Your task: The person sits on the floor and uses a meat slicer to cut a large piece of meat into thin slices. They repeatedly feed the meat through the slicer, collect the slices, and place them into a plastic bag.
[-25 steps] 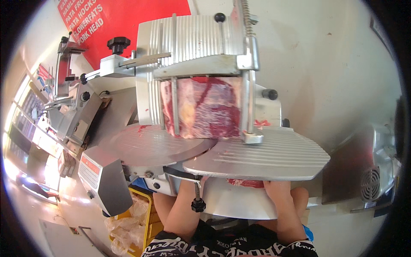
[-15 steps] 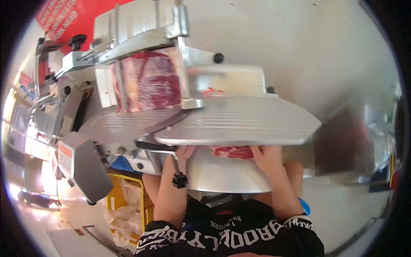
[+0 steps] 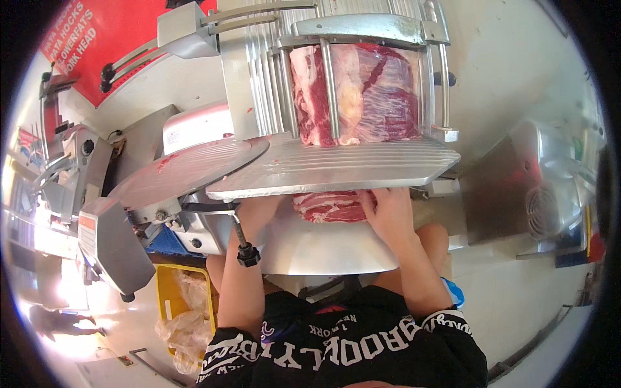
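Note:
A large block of red meat with pale fat (image 3: 362, 97) sits in the carriage of a metal slicer, against metal rods and under a grip bar (image 3: 369, 29). Below it lies the ridged slicer plate (image 3: 336, 165) beside the round blade cover (image 3: 187, 169). Under the plate's near edge a stack of sliced meat (image 3: 330, 208) rests on the smooth metal tray (image 3: 317, 249). My right hand (image 3: 390, 213) touches the stack's right end, fingers extended and partly hidden by the plate. My left hand (image 3: 259, 210), somewhat blurred, is left of the stack and apart from it, fingers stretched out.
A black knob on a threaded rod (image 3: 248, 253) hangs by my left forearm. At lower left stands a yellow crate (image 3: 167, 284) with clear plastic bags. Another slicer (image 3: 84, 161) is farther left, a steel appliance (image 3: 511, 187) at right. A red sign (image 3: 129, 39) covers the upper left.
The carriage with the meat block has slid to the right across the slicer. My left hand has shifted slightly away from the slices; my right hand stays at their right end.

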Demonstrator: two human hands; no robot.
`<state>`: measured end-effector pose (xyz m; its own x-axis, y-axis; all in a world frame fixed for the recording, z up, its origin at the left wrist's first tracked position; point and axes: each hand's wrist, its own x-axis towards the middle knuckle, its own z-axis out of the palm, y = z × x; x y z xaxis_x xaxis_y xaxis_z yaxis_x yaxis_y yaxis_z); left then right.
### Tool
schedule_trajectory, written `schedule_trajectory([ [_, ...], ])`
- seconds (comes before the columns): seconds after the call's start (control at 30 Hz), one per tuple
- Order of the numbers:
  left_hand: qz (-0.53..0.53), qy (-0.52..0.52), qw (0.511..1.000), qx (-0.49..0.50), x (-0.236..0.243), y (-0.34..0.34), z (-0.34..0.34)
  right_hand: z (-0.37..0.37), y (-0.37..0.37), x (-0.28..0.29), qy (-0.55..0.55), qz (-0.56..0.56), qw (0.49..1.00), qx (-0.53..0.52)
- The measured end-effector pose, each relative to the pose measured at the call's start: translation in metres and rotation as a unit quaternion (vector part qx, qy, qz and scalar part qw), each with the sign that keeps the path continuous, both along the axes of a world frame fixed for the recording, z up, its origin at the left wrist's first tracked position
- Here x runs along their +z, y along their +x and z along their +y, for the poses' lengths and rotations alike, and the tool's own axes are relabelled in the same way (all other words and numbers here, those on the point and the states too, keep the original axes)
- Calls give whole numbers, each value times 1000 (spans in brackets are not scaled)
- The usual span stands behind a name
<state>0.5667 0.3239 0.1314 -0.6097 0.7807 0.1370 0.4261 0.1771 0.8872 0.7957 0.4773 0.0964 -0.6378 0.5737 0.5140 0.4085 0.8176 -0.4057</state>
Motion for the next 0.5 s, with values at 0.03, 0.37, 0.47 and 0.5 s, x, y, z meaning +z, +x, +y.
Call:
schedule_trajectory([
  [0.03,-97,89,991,0,-2,-6,-1,-5,-1,4,-11,1,999,44],
  [0.37,-615,367,690,-101,-56,-57,11,-21,-20,6,-28,-41,985,167],
  [0.47,-652,322,683,-75,-49,-57,10,-22,-24,7,-34,-34,984,169],
  [0.5,-674,309,670,-28,-58,-65,9,-22,-25,7,-38,-33,984,170],
])
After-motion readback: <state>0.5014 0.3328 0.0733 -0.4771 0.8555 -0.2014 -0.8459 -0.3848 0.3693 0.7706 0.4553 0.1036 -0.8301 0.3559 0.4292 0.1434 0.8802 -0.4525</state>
